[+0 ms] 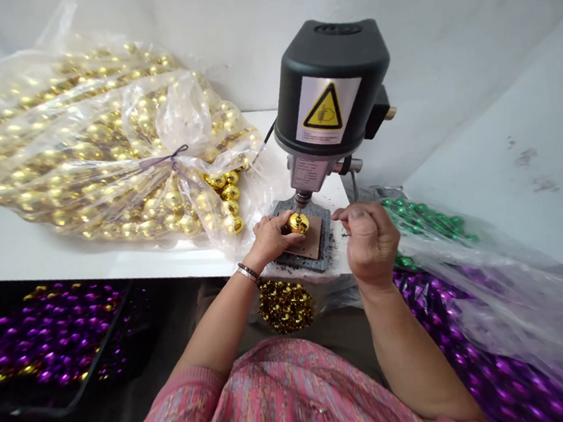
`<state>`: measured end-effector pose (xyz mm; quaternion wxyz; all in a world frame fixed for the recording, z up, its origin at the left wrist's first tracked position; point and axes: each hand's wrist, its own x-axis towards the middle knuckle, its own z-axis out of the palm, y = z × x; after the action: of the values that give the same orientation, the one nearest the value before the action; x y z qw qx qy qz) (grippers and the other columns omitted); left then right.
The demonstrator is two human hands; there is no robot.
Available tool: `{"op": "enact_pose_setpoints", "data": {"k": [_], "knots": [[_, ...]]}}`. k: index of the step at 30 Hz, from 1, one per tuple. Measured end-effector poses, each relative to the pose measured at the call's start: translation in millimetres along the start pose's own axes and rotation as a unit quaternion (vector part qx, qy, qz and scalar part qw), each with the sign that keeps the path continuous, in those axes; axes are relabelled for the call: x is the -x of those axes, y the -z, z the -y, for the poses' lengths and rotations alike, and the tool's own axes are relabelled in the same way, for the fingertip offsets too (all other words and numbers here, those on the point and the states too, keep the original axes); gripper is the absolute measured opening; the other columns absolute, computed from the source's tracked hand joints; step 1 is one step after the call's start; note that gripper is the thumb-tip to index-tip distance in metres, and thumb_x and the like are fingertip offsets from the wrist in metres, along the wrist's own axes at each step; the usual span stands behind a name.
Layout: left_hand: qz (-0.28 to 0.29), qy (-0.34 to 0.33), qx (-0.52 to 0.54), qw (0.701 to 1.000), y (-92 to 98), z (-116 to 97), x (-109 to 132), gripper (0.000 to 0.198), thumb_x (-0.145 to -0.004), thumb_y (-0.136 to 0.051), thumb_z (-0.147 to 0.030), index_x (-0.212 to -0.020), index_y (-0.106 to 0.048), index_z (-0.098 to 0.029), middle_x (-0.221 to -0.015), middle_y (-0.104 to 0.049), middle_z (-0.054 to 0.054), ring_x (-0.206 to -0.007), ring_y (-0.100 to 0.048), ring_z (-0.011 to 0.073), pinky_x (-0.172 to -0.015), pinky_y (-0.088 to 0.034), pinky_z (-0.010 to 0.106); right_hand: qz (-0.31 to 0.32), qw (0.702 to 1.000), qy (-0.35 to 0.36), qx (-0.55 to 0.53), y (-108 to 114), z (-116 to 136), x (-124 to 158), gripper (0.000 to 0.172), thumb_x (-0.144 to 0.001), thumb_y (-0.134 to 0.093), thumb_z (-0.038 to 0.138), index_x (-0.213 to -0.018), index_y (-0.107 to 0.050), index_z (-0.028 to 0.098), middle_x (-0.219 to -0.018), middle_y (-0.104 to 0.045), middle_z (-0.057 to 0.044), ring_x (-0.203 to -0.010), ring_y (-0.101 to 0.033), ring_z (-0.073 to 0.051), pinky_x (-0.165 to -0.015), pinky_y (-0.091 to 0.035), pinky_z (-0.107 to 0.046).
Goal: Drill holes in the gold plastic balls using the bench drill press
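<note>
My left hand pinches a shiny gold ball between thumb and fingers. The ball rests on a brown board on the grey base of a small black drill press. Its drill bit comes down to the top of the ball; whether it has gone in, I cannot tell. To the right of the base, my right hand is closed around the press's feed lever, most of which the fingers hide.
A tied clear bag of gold balls covers much of the white table. Dark shavings lie around the base. Below stand a black crate of purple and gold balls and a heap of gold pieces. Bagged green balls and purple balls lie right.
</note>
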<state>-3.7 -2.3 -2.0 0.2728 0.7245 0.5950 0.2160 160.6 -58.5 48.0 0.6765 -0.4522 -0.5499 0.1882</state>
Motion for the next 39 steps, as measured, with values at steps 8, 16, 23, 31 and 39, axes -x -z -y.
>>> {"op": "enact_pose_setpoints", "data": {"k": [8, 16, 23, 31, 39], "knots": [[-0.006, -0.005, 0.004, 1.000, 0.0, -0.2, 1.0, 0.058, -0.072, -0.081, -0.039, -0.128, -0.067, -0.031, -0.106, -0.073, 0.005, -0.110, -0.057, 0.0320, -0.097, -0.043, 0.044, -0.004, 0.999, -0.016, -0.039, -4.3, -14.2, 6.9, 0.027, -0.090, -0.055, 0.043, -0.076, -0.062, 0.021, -0.070, -0.058, 0.002, -0.069, -0.060, -0.013, -0.075, -0.052, -0.035], [-0.018, -0.040, 0.006, 0.999, -1.7, 1.0, 11.1, 0.056, -0.074, -0.079, -0.033, -0.128, -0.064, -0.024, -0.112, -0.072, 0.007, -0.110, -0.061, 0.0300, -0.100, -0.043, 0.046, -0.021, 0.974, -0.144, -0.173, -9.3, 65.6, -47.2, 0.036, -0.079, -0.059, 0.051, -0.062, -0.054, 0.020, -0.053, -0.040, 0.007, -0.042, -0.029, -0.004, -0.047, -0.042, -0.026], [0.091, -0.173, 0.036, 0.980, 23.7, 26.9, 48.2, 0.064, -0.073, -0.083, -0.041, -0.131, -0.064, -0.022, -0.120, -0.072, 0.010, -0.107, -0.067, 0.0267, -0.099, -0.048, 0.042, -0.030, 0.972, -0.151, -0.180, -8.9, 66.9, -49.5, 0.033, -0.076, -0.063, 0.051, -0.061, -0.054, 0.023, -0.058, -0.046, 0.005, -0.044, -0.028, -0.005, -0.049, -0.040, -0.028], [-0.118, 0.042, -0.155, 0.980, 54.8, 50.1, 25.2, 0.039, -0.097, -0.046, -0.019, -0.131, -0.063, -0.017, -0.137, -0.064, 0.013, -0.117, -0.065, 0.0248, -0.099, -0.050, 0.036, -0.033, 0.972, -0.143, -0.183, -9.2, 61.6, -43.1, 0.033, -0.080, -0.060, 0.051, -0.062, -0.055, 0.022, -0.066, -0.049, 0.003, -0.047, -0.030, -0.006, -0.050, -0.040, -0.030], [-0.027, 0.160, -0.293, 0.942, 73.1, 62.2, 20.9, 0.047, -0.102, -0.033, -0.044, -0.122, -0.064, -0.015, -0.114, -0.072, 0.018, -0.104, -0.070, 0.0331, -0.083, -0.052, 0.040, -0.023, 0.973, -0.135, -0.184, -7.6, 56.7, -38.2, 0.031, -0.077, -0.065, 0.050, -0.063, -0.061, 0.023, -0.064, -0.046, 0.003, -0.045, -0.031, -0.006, -0.051, -0.041, -0.030]]}}
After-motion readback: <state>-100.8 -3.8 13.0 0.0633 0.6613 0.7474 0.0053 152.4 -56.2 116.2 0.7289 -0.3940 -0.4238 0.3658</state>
